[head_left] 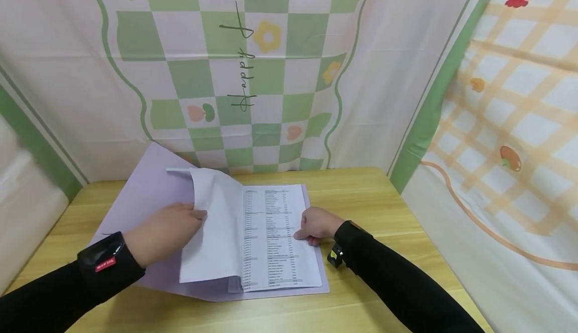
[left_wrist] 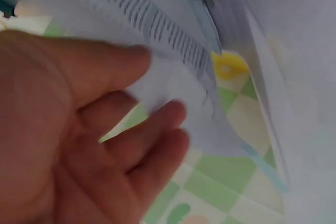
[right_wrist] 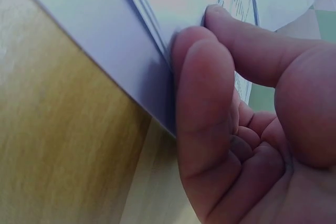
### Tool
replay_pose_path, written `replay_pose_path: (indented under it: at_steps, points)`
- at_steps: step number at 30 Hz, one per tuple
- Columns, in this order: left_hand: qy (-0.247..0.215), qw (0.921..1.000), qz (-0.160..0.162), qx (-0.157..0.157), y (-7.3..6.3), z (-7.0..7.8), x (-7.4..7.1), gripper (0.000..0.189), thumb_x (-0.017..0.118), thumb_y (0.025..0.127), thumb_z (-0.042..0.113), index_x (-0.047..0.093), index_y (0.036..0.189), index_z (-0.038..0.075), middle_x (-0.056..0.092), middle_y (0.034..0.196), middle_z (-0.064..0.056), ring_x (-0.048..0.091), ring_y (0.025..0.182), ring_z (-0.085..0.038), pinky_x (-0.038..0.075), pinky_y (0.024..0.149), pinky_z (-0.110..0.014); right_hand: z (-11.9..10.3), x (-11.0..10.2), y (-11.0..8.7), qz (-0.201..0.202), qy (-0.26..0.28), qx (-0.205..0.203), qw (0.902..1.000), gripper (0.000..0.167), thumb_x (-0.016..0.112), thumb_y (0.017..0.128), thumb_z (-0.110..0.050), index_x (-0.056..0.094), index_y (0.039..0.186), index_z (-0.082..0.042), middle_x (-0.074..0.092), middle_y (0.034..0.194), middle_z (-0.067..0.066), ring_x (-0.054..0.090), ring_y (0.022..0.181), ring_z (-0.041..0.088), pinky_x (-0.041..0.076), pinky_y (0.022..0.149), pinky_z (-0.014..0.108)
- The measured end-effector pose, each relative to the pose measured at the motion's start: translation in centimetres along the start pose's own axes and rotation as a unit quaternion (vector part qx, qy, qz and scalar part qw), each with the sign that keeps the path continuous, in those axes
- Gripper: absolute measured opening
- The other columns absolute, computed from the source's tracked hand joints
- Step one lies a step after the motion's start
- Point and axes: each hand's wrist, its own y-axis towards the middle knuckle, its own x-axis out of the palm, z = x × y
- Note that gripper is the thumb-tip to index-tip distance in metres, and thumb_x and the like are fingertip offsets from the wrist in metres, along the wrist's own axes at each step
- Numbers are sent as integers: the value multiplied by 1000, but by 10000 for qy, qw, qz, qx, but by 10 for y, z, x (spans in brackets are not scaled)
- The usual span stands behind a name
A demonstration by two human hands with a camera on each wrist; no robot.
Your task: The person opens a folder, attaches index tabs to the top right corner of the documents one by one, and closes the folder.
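A light purple folder [head_left: 146,197] lies opened out, its left cover tilted up towards the back cloth. Printed sheets [head_left: 277,242] with a table of text lie on its right side. Over the middle, a turned-back sheet [head_left: 219,227] stands raised, its blank side showing in the head view. My left hand [head_left: 167,230] holds this sheet by its left edge; in the left wrist view the thumb [left_wrist: 113,66] lies on the paper. At the right edge of the printed sheets, my right hand [head_left: 319,223] pinches the paper between thumb and bent index finger [right_wrist: 202,93].
The folder lies on a yellow wood-grain table [head_left: 361,202]. Behind it hangs a green-and-white checked cloth [head_left: 266,82], and an orange-checked cloth [head_left: 519,137] hangs on the right. Both wrists wear black bands [head_left: 110,260].
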Motion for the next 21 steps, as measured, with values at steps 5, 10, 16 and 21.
replay_pose_path:
  at_steps: [5, 10, 16, 21]
  points:
    - [-277, 9978, -517, -306, -11, -14, -1, 21, 64, 88, -5, 70, 108, -8, 66, 121, -18, 59, 117, -39, 45, 98, -50, 2, 0, 2, -5, -18, -20, 10000, 29, 80, 86, -25, 60, 80, -5, 63, 64, 6, 61, 53, 16, 48, 50, 25]
    - [-380, 9938, -900, -529, -16, -20, 1, 22, 63, 90, 1, 70, 109, -8, 63, 126, -20, 53, 122, -46, 40, 101, -55, 3, 0, 3, 15, 8, -46, 10000, 29, 81, 86, -24, 59, 80, -5, 63, 64, 6, 61, 53, 16, 48, 50, 25]
    - [-118, 9904, -1121, -797, -20, -14, 3, 19, 67, 90, 6, 73, 104, -5, 65, 121, -21, 52, 121, -47, 40, 100, -57, 2, 1, 2, -7, 54, -44, 10000, 29, 81, 85, -23, 59, 80, -5, 63, 65, 7, 62, 53, 17, 48, 50, 26]
    - [159, 9959, -674, -587, -22, 17, 8, 22, 71, 85, 5, 72, 104, -5, 65, 118, -22, 55, 118, -45, 42, 99, -55, 2, 1, 1, 71, -6, -56, 10000, 29, 81, 86, -23, 59, 80, -5, 62, 65, 6, 61, 53, 17, 48, 51, 26]
